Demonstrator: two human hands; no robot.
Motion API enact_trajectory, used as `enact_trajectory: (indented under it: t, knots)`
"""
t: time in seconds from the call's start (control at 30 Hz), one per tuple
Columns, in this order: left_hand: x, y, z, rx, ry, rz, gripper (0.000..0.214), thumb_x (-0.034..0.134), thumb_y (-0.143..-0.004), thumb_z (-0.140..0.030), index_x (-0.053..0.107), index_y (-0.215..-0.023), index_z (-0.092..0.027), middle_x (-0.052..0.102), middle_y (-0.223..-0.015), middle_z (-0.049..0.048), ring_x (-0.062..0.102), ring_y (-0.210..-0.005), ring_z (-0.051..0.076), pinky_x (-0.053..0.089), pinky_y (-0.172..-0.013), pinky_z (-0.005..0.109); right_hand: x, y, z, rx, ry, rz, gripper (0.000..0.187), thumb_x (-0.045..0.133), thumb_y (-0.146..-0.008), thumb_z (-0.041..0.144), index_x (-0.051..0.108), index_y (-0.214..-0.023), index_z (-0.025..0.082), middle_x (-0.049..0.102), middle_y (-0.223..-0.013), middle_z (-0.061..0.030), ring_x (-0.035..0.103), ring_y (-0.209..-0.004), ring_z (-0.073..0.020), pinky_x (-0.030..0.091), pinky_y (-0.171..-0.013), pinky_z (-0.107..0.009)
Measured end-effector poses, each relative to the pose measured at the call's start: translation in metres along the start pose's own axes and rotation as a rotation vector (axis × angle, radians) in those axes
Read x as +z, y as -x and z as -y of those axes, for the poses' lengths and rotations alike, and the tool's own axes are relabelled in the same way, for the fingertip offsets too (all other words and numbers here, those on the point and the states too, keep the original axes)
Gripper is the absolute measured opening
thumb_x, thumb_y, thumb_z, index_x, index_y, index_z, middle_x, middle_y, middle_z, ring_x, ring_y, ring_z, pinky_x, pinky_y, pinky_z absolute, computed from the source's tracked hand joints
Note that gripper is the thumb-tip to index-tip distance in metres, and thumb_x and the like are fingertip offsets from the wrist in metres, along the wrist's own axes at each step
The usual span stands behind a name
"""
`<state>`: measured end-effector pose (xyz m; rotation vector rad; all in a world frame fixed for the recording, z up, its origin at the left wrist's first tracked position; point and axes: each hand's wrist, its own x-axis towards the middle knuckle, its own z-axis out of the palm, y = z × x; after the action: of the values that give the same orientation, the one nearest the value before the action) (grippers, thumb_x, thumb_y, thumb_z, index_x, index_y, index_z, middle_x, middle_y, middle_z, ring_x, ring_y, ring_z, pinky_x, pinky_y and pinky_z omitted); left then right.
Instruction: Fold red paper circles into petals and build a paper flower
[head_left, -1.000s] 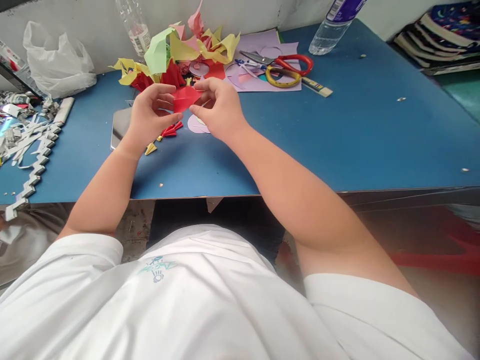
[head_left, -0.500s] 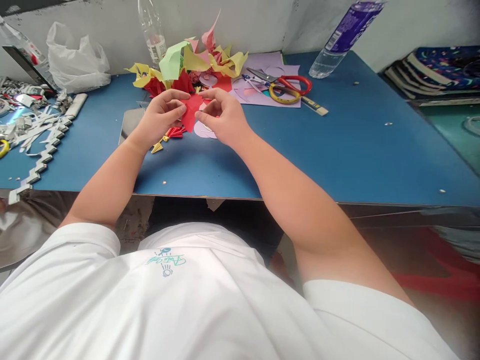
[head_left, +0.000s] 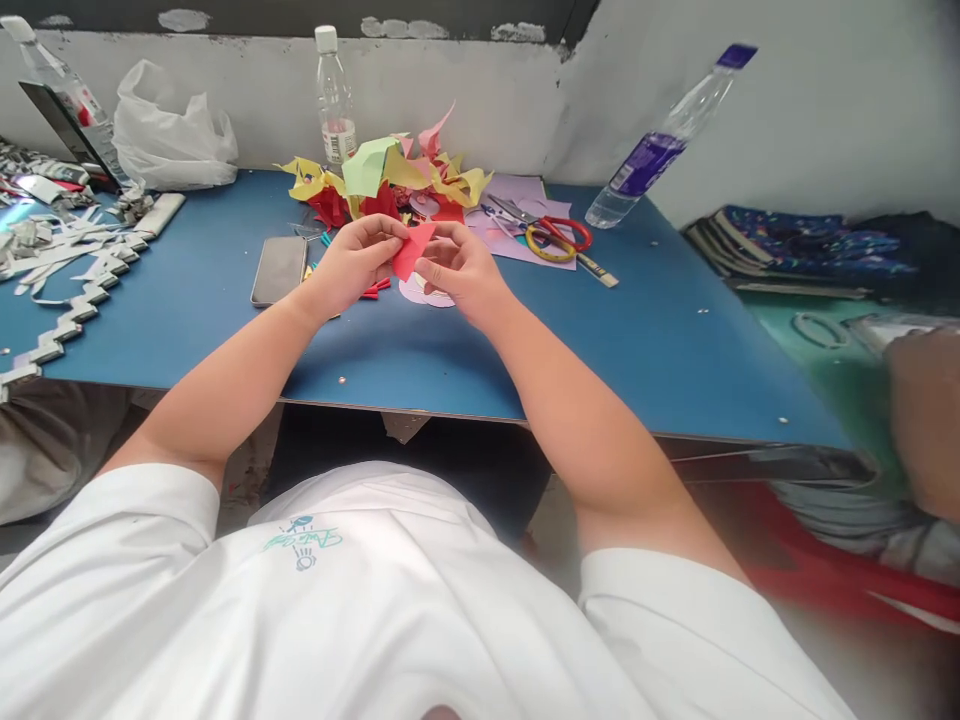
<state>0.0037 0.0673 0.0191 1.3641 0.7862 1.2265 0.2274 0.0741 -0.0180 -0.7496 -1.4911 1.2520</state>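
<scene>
A small piece of red paper (head_left: 413, 251), roughly triangular, is held up above the table between my two hands. My left hand (head_left: 365, 258) pinches its left side between thumb and fingers. My right hand (head_left: 459, 265) has thumb and fingers curled at its right side, gripping that edge. Beneath my right hand lie light purple paper pieces (head_left: 417, 291), partly covered. Small red paper pieces (head_left: 379, 287) show under my left hand. Behind the hands rises a heap of yellow, green, pink and red paper (head_left: 370, 166).
On the blue table (head_left: 600, 350), scissors with red and yellow handles (head_left: 559, 238) lie on purple sheets (head_left: 517, 189). A phone (head_left: 280, 270) is left of my hands. Bottles (head_left: 337, 110), (head_left: 646, 163) stand behind. Folded paper strips (head_left: 82, 300) are at left. A person's arm (head_left: 926, 415) shows at right.
The view has tilted up and shifted, showing more wall. The red paper now appears smaller and triangular, turned between my fingers. A person's arm has come into view at the right.
</scene>
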Motion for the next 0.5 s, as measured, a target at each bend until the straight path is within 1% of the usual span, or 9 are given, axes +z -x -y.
enact_trajectory:
  t: [0.1, 0.17, 0.23, 0.37, 0.43, 0.5]
  knots:
    - [0.001, 0.001, 0.0, 0.02, 0.023, -0.027, 0.021, 0.093, -0.104, -0.01, 0.076, -0.102, -0.022, 0.081, -0.103, 0.0031, 0.089, -0.104, 0.023, 0.078, -0.107, 0.04, 0.002, 0.004, 0.001, 0.034, -0.057, 0.016, 0.11, 0.129, -0.061, 0.086, 0.07, -0.14, 0.039, 0.088, -0.115, -0.0038, 0.087, -0.112, -0.0345, 0.078, -0.079, -0.041]
    - [0.0, 0.002, 0.0, 0.016, 0.025, -0.03, 0.022, 0.095, -0.102, -0.011, 0.076, -0.103, -0.022, 0.08, -0.102, 0.0032, 0.089, -0.105, 0.024, 0.078, -0.108, 0.042, 0.002, 0.008, 0.007, 0.049, -0.067, 0.026, 0.11, 0.13, -0.062, 0.081, 0.068, -0.141, 0.038, 0.088, -0.115, -0.0035, 0.087, -0.112, -0.0339, 0.078, -0.081, -0.042]
    - [-0.001, 0.002, 0.001, 0.011, 0.026, -0.018, 0.022, 0.096, -0.101, -0.012, 0.077, -0.105, -0.022, 0.081, -0.102, 0.0034, 0.089, -0.105, 0.024, 0.078, -0.108, 0.042, 0.004, 0.014, 0.018, 0.058, -0.069, 0.024, 0.107, 0.13, -0.065, 0.079, 0.068, -0.141, 0.038, 0.088, -0.118, -0.0042, 0.087, -0.115, -0.0343, 0.079, -0.086, -0.044]
    - [-0.003, 0.0, 0.005, 0.038, 0.04, -0.016, 0.022, 0.096, -0.101, -0.013, 0.078, -0.107, -0.023, 0.08, -0.102, 0.0031, 0.09, -0.108, 0.024, 0.077, -0.11, 0.041, 0.01, 0.028, 0.04, 0.064, -0.082, 0.028, 0.106, 0.13, -0.065, 0.08, 0.07, -0.142, 0.038, 0.087, -0.123, -0.0064, 0.086, -0.125, -0.038, 0.08, -0.09, -0.048]
    - [-0.002, -0.001, 0.006, 0.057, 0.041, -0.029, 0.022, 0.097, -0.101, -0.014, 0.077, -0.106, -0.023, 0.08, -0.101, 0.0029, 0.091, -0.111, 0.025, 0.077, -0.111, 0.041, 0.013, 0.03, 0.041, 0.059, -0.093, 0.035, 0.106, 0.128, -0.066, 0.083, 0.071, -0.144, 0.039, 0.087, -0.125, -0.0065, 0.085, -0.127, -0.0385, 0.08, -0.09, -0.048]
    - [-0.002, -0.002, 0.005, 0.068, 0.04, -0.035, 0.025, 0.1, -0.098, -0.015, 0.077, -0.104, -0.023, 0.082, -0.102, 0.0029, 0.091, -0.113, 0.026, 0.078, -0.11, 0.042, 0.013, 0.027, 0.036, 0.058, -0.106, 0.039, 0.106, 0.126, -0.067, 0.086, 0.073, -0.145, 0.04, 0.088, -0.123, -0.0054, 0.086, -0.127, -0.0386, 0.079, -0.09, -0.049]
